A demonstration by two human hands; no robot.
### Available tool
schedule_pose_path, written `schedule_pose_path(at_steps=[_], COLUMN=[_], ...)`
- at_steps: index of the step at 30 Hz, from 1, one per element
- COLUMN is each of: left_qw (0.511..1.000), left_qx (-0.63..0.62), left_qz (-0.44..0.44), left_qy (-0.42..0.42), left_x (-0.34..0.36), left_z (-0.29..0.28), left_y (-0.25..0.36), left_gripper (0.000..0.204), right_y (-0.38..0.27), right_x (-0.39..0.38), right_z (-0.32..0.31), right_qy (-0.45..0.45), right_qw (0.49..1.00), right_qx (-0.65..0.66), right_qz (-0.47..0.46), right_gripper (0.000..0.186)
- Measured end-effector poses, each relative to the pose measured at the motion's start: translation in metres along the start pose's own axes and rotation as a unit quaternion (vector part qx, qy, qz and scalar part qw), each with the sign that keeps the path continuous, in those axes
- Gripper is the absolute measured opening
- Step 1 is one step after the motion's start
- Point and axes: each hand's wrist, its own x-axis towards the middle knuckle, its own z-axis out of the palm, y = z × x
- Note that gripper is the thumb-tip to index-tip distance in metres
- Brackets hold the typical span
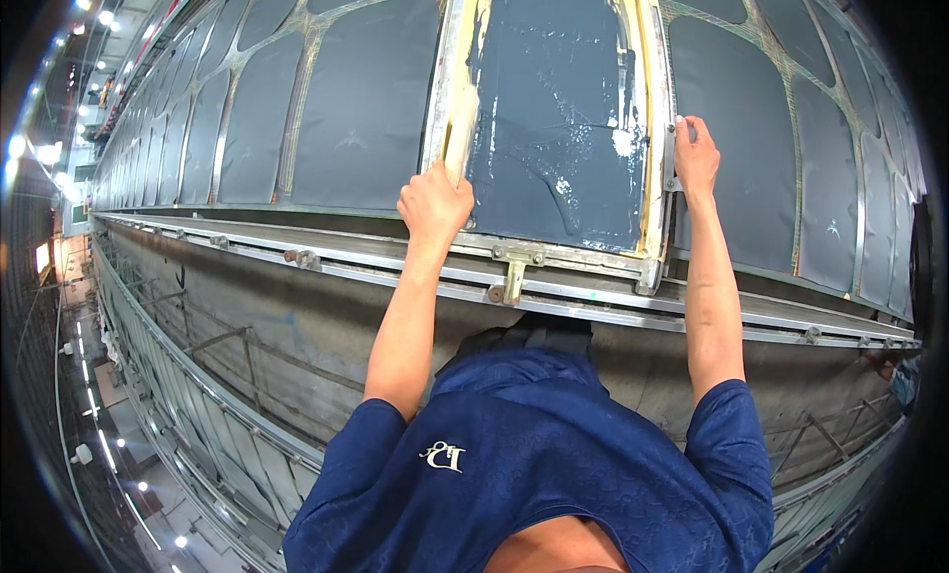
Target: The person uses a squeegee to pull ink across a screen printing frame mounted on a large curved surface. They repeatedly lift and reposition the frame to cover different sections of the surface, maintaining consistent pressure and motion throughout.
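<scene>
A screen printing frame with metal bars and yellowish tape inside its edges lies in front of me. Wet dark grey ink, glossy in streaks, covers its mesh. My left hand is closed around the frame's left bar near the front corner. A thin brownish strip shows just above that fist; I cannot tell whether it belongs to the frame. At the right bar, my right hand grips the edge with bent fingers, its fingertips partly hidden. A metal bracket sticks out from the frame's front bar, over the rail.
Dark grey fabric panels with pale, patterned borders spread along the long table on both sides. A metal rail with small stops runs along the table's near edge. Another long table lies behind me to the left, beyond a concrete walkway.
</scene>
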Motion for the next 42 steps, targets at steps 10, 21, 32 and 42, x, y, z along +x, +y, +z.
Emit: schedule_pose_path(at_steps=[10, 21, 32, 42], left_qw=[0.988, 1.000, 0.942, 0.858], left_qx=[-0.054, 0.010, -0.100, -0.088], left_qz=[0.092, -0.011, 0.308, 0.500], left_qy=[-0.111, 0.009, -0.088, -0.070], left_x=[-0.020, 0.152, 0.176, 0.396], left_z=[0.009, 0.012, 0.011, 0.028], left_y=[0.048, 0.083, 0.106, 0.180], left_gripper=[0.031, 0.036, 0.017, 0.027], right_y=[0.008, -0.009, -0.047, -0.208], right_x=[-0.001, -0.006, 0.039, 0.253], right_z=[0.002, -0.002, -0.050, 0.048], right_qy=[0.026, -0.006, -0.146, -0.294], right_qw=[0.999, 0.999, 0.971, 0.880], right_qx=[0.025, 0.029, -0.187, -0.141], right_qz=[-0.036, 0.016, -0.031, -0.346], right_gripper=[0.038, 0.038, 0.036, 0.054])
